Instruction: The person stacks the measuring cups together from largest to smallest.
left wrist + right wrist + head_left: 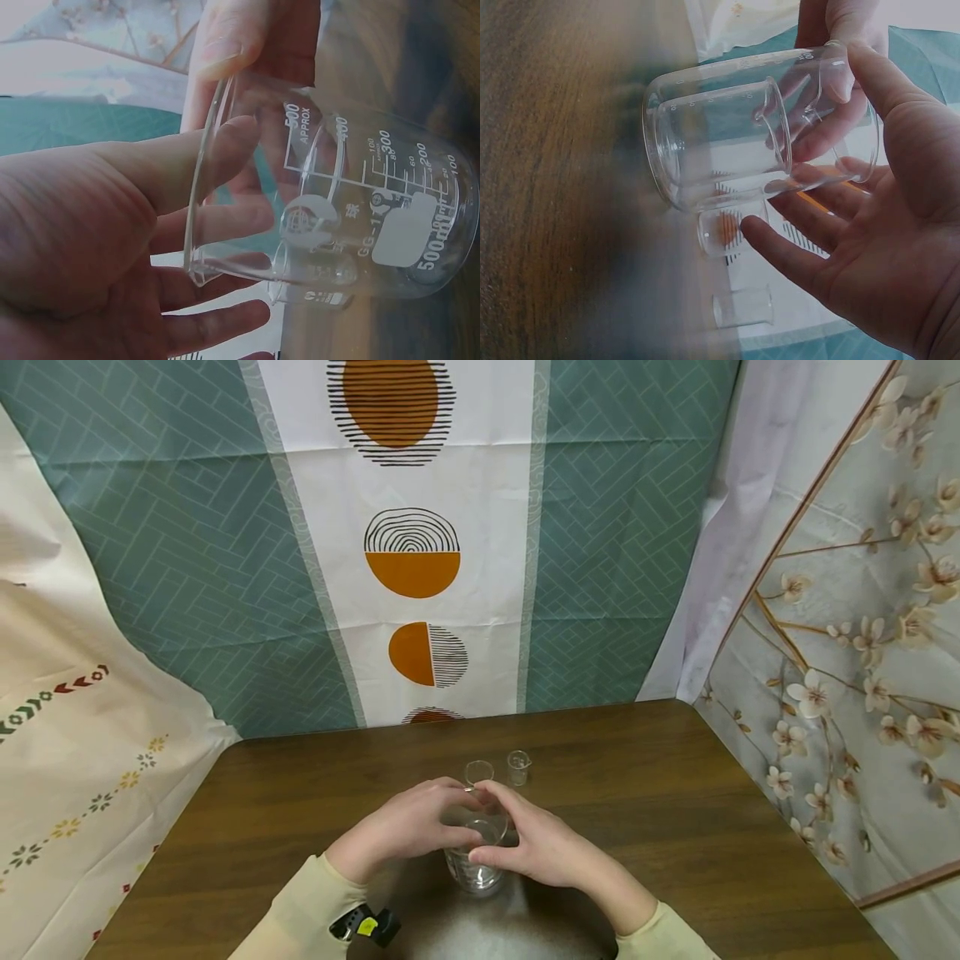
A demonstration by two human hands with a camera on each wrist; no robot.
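The wood-grain tabletop (697, 827) bears everything, and its hard, smooth face could chip or crack any glass that lands on it badly.

The right hand (551, 843) sets its thumb against the rim of the large beaker (337, 199), its longer fingers curved about the far side in a light hold. If that thumb pressed harder than the fingers answered, the beaker could skid or tip, since the hold is all up at the mouth.

The left hand (408, 818) reaches its thumb past the rim; its fingers are spread and loosely bent, gripping nothing I can make out. A knuckle catching the rim could jolt the beaker sideways.

The large beaker stands upright on the tabletop between the 2 hands. Inside it sits the nested beaker (720, 146), glass close to glass, so a jolt could knock the 2 walls together and chip 1.

Just beyond are a small beaker (727, 234) and, beside it, the smallest beaker (742, 306); a slipping finger or a sliding base could topple either.
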